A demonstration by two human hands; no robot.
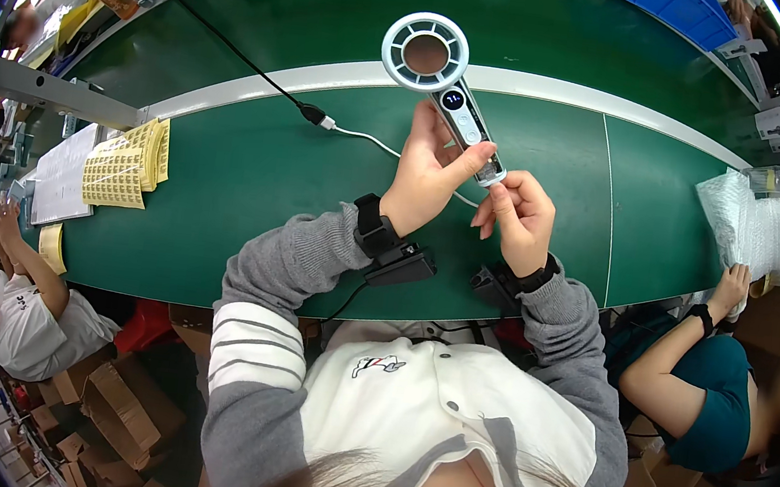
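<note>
My left hand (429,171) is closed around the handle of a small handheld fan (462,117), its thumb across the front. The fan has a round pale head with a ring of slots, a lit round display and buttons below it; it tilts with its head up and to the left. My right hand (523,218) pinches at the fan's bottom end. A white cable (368,136) runs behind my left hand to my right fingers, which hide its tip. Whether the plug is seated in the fan cannot be made out.
A black cable (247,62) joins the white one at the left. Yellow label sheets (129,166) and white paper (64,176) lie on the green table (247,227). Bubble wrap (743,226) lies at right, touched by a co-worker's hand (732,285). Another person (62,331) sits at left.
</note>
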